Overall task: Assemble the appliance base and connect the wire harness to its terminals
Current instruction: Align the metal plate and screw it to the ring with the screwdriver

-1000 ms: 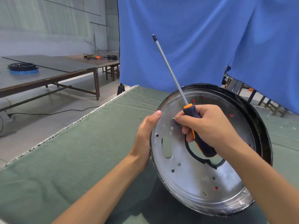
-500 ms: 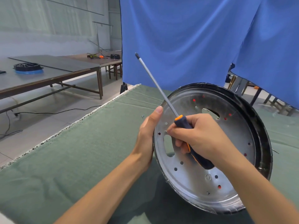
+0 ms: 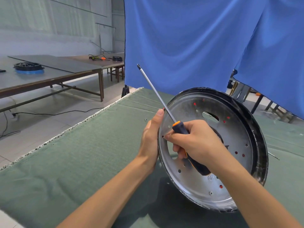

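The appliance base (image 3: 230,162) is a round, shallow metal pan with a shiny silver inner face and a dark, scuffed outer rim, tilted up on its lower edge on the green cloth-covered surface (image 3: 82,162), toward the surface's right side. Its face is pierced by many small round holes, some showing red behind them, plus an oval slot near the top and a screw head near the bottom. The left hand (image 3: 150,139) grips the base's left rim, thumb upright along the edge, fingers hidden behind the metal. The right hand (image 3: 194,142) lies across the face, fingers curled round the black and orange handle of a screwdriver (image 3: 164,106), whose long steel shaft points up and to the left, tip in the air and clear of the base; that hand and handle hide the middle of the pan. A small screw (image 3: 145,120) lies on the cloth just left of the base. A blue curtain (image 3: 197,38) hangs behind the surface's far edge. Well apart to the left stands a long table (image 3: 69,69) bearing a dark ring-shaped part (image 3: 28,66) on something blue, with cables (image 3: 97,57) farther back.
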Tool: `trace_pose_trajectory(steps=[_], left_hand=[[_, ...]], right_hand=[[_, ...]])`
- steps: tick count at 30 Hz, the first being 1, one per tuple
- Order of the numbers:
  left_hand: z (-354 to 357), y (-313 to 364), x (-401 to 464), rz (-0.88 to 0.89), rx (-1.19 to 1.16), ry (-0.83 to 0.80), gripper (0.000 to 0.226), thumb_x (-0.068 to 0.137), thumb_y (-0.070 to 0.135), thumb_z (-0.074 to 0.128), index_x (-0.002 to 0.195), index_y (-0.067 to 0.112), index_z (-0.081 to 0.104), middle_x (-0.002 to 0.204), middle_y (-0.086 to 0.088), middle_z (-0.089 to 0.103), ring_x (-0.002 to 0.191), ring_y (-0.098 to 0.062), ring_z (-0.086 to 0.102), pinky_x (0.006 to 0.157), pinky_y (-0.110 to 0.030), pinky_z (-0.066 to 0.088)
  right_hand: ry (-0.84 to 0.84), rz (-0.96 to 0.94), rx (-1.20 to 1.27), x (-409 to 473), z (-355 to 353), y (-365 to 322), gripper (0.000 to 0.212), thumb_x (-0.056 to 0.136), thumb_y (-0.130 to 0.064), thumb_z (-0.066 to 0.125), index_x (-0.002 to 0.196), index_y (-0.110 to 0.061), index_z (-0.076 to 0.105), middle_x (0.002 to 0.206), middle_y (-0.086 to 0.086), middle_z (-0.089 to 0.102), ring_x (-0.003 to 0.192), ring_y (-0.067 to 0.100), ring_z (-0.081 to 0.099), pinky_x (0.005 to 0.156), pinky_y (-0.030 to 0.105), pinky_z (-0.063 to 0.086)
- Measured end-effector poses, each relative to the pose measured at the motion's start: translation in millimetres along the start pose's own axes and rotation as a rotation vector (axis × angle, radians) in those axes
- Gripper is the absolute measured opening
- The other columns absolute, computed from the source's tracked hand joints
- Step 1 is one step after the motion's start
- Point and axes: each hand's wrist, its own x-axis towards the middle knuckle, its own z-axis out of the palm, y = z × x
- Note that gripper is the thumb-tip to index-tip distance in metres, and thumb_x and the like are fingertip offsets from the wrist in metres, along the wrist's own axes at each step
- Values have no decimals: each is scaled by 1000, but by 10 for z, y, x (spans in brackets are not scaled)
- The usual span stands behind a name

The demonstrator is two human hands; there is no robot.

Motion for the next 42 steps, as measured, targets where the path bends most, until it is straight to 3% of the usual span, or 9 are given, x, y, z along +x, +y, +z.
trace_pose_trajectory(steps=[5, 10, 18, 26, 30, 34, 37, 39, 42], left_hand=[[43, 63, -47, -33, -12, 64, 100, 71, 72, 46, 125, -12, 47, 93, -36, 55, 88, -50, 55, 96, -64, 37], [-6, -26, 15, -75, -22, 80, 102, 60, 79, 50, 116, -7, 54, 66, -6, 49, 62, -24, 51, 62, -38, 41], [-26, -86, 58, -117, 8, 107, 108, 54, 82, 51, 118, -5, 55, 84, -16, 57, 70, -26, 57, 69, -37, 43], [-71, -183, 108, -130, 84, 62, 69, 70, 77, 38, 53, 14, 59, 43, -5, 51, 43, -20, 52, 46, -23, 41], [-95, -208, 113, -213, 143, 78, 76, 65, 82, 37, 59, 10, 61, 50, -9, 56, 49, -22, 57, 50, -24, 46], [-125, -188, 156, -236, 313, 167, 83, 58, 83, 33, 75, 9, 67, 80, -17, 65, 85, -32, 65, 89, -48, 52], [-196, -152, 166, -236, 476, 187, 88, 66, 79, 25, 85, 6, 70, 95, -23, 69, 97, -36, 64, 94, -50, 48], [-261, -180, 192, -256, 589, 178, 85, 79, 76, 24, 97, 5, 67, 105, -21, 67, 102, -34, 62, 88, -42, 48], [-304, -199, 207, -343, 636, 149, 64, 91, 66, 23, 86, 15, 61, 82, -7, 61, 73, -23, 57, 56, -28, 46]], right_hand=[[45, 18, -58, 16, 24, -18, 23, 82, -16, 65, 67, 1, 63, 49, 7, 61, 44, 26, 54, 50, 43, 51], [48, 31, -120, 56, 80, -34, 23, 82, -16, 64, 66, 0, 63, 47, 2, 61, 39, 15, 56, 55, 44, 55], [97, 15, -252, 113, 117, -23, 24, 80, -26, 66, 65, -8, 63, 48, -2, 63, 49, 22, 65, 66, 43, 58], [56, 33, -202, 174, 155, 59, 29, 84, -22, 65, 73, 5, 61, 42, -5, 57, 41, 11, 56, 56, 30, 48], [-13, 73, -187, 215, 134, 77, 26, 85, -19, 66, 65, -3, 59, 45, -2, 57, 37, 10, 53, 47, 21, 46], [-76, 149, -164, 273, 95, 81, 27, 85, -18, 68, 64, -5, 55, 43, -2, 57, 34, 8, 51, 39, 17, 42], [-129, 225, -163, 334, 64, 95, 28, 84, -21, 70, 65, -5, 57, 42, -3, 58, 35, 9, 53, 38, 16, 42], [-154, 253, -190, 362, 61, 113, 27, 84, -22, 71, 65, -6, 58, 43, -3, 60, 35, 9, 54, 39, 16, 43], [-188, 263, -227, 382, 87, 164, 28, 84, -20, 70, 62, -7, 58, 42, -4, 59, 36, 9, 55, 41, 18, 44]])
